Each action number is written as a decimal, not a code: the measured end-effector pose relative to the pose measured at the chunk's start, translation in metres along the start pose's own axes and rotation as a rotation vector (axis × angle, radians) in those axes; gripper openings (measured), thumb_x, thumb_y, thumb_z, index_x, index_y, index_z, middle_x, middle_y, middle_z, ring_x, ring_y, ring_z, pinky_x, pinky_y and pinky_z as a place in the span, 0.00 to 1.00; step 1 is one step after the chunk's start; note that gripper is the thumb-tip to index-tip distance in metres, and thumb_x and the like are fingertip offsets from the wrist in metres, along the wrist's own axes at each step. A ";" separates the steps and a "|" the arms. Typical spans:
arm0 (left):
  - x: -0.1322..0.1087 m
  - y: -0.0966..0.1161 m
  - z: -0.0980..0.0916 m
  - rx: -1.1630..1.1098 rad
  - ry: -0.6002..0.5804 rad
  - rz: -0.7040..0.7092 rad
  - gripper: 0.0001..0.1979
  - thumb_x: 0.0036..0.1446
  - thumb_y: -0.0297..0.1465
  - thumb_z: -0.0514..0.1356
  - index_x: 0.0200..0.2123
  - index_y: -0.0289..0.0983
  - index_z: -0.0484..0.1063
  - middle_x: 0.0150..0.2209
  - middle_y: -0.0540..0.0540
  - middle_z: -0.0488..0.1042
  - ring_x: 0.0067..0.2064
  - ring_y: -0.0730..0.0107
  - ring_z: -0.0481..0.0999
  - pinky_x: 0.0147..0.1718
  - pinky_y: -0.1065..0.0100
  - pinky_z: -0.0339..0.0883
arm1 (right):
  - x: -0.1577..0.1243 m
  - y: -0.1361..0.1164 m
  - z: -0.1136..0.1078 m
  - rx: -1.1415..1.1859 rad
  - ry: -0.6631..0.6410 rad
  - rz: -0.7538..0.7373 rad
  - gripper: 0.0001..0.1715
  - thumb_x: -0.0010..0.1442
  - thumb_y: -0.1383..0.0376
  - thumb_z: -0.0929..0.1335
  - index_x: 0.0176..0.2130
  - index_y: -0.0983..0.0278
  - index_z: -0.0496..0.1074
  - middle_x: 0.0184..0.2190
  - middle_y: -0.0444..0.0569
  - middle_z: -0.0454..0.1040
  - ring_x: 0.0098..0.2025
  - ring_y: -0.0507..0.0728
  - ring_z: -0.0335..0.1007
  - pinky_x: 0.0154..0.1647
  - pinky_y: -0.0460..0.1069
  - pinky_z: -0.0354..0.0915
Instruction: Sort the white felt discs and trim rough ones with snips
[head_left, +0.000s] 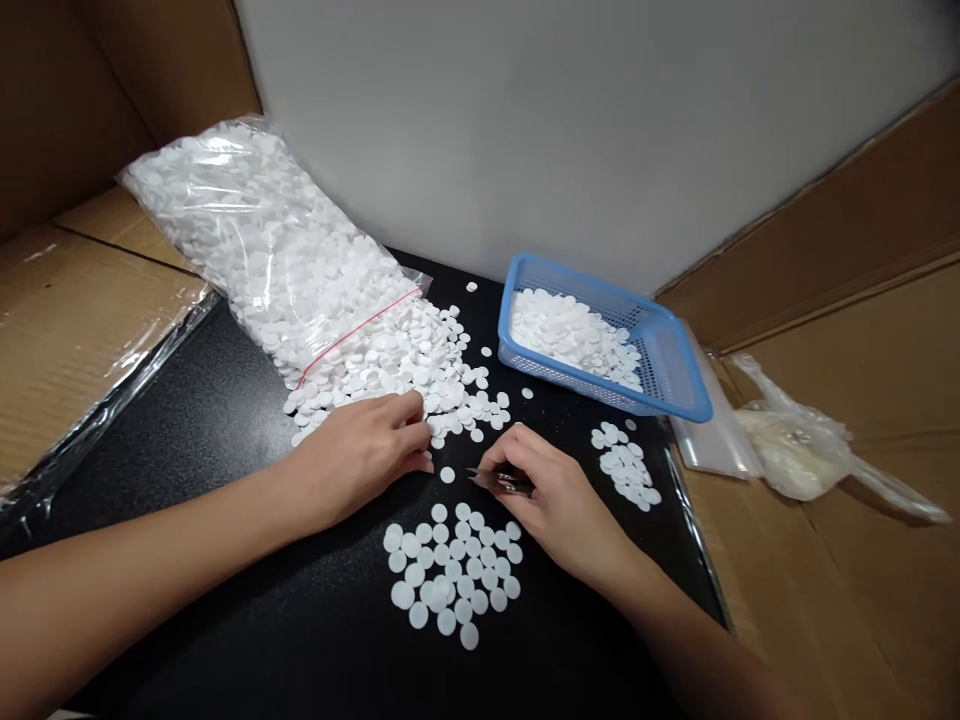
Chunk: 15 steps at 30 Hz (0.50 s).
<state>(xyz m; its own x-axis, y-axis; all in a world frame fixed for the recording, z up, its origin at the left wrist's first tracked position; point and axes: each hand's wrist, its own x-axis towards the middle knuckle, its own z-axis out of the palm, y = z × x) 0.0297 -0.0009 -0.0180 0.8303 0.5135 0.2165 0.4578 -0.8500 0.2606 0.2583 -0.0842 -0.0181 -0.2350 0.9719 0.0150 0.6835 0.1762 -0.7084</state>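
My left hand (367,450) rests at the near edge of a loose heap of white round discs (405,350), its fingers curled toward the thumb. What those fingers hold, if anything, is hidden. In my right hand (555,490) is a pair of metal tweezers (506,482), tips pointing left. A single white disc (447,475) lies between the tweezer tips and my left thumb, apart from both. Closer to me, several discs (454,560) are spread mostly flat on the black tabletop (300,620), a few overlapping.
A clear zip bag (247,230) full of discs lies at the back left, its mouth spilling onto the heap. The blue basket (600,385) at the back right holds more discs. Another small cluster (628,468) sits right of my hand. Plastic bags (795,450) lie on cardboard.
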 end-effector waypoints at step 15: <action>0.001 0.002 0.000 -0.010 -0.017 0.117 0.09 0.66 0.28 0.58 0.33 0.35 0.75 0.36 0.46 0.73 0.37 0.64 0.69 0.36 0.62 0.58 | -0.001 0.005 0.013 0.019 0.030 -0.068 0.01 0.65 0.67 0.69 0.39 0.61 0.73 0.36 0.46 0.70 0.32 0.53 0.70 0.31 0.48 0.66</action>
<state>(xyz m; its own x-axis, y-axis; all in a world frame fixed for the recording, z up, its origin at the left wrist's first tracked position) 0.0313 -0.0020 -0.0168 0.8831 0.4091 0.2298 0.3545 -0.9025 0.2445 0.2531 -0.0859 -0.0311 -0.2591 0.9621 0.0846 0.6537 0.2391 -0.7180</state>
